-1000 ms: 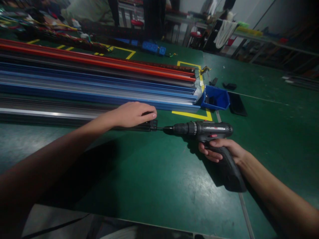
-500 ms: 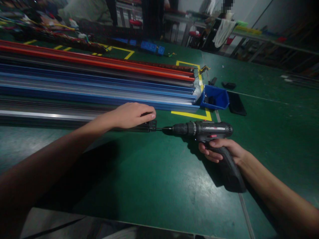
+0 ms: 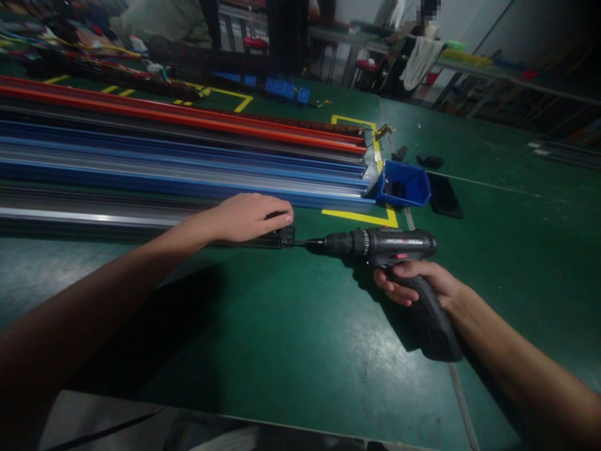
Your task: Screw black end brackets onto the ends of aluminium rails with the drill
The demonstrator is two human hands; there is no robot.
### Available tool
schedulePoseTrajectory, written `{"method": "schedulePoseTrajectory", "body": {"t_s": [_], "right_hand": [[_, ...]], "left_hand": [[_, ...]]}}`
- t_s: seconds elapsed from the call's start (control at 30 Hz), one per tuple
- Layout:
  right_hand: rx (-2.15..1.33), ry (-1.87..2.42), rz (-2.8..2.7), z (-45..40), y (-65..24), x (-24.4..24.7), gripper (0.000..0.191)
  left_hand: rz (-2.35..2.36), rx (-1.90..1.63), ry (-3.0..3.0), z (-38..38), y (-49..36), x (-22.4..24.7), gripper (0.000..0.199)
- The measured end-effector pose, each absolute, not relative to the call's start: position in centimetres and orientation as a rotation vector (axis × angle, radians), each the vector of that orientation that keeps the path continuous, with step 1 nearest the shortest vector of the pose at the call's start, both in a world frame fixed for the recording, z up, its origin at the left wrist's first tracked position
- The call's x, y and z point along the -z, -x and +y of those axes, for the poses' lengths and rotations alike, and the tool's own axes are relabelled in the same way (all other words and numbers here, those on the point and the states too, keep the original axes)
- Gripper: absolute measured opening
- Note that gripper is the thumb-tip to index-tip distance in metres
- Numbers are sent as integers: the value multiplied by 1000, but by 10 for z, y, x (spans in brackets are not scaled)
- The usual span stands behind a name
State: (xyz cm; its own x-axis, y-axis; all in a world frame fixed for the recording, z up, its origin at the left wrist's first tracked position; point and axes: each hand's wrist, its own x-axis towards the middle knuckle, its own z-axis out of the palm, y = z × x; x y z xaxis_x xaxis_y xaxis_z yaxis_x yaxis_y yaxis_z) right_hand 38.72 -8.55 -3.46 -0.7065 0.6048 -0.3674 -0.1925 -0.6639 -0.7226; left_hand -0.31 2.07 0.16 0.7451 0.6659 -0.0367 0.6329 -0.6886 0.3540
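My right hand (image 3: 417, 285) is wrapped round the grip of a black cordless drill (image 3: 399, 243), which points left. Its long thin bit (image 3: 307, 243) reaches the black end piece (image 3: 288, 236) of a dark metal profile (image 3: 103, 218). Over that profile's right end lies my left hand (image 3: 251, 218), closed around it from above, with thumb and fingers near the end piece. The underside of the left hand's grip is hidden. Just behind, blue profiles (image 3: 188, 164) run parallel to the dark one.
Red profiles (image 3: 235, 119) lie farther back on the green table (image 3: 300, 338). A blue bin (image 3: 406, 185) with dark parts stands beyond the drill, a flat black object (image 3: 446, 195) beside it. Wire bundles (image 3: 117, 75) lie at the back left. People stand behind the table.
Almost nothing differs. The drill and my right hand have shifted very slightly; the bit stays at the end piece and my left hand stays on the profile.
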Motion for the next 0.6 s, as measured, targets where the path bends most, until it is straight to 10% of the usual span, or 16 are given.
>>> {"method": "schedulePoseTrajectory", "body": {"t_s": [0.6], "right_hand": [[-2366,826,-921,-86,-389,37,26]], "left_hand": [[1001,-152,-2594,21,4,0,48]]}}
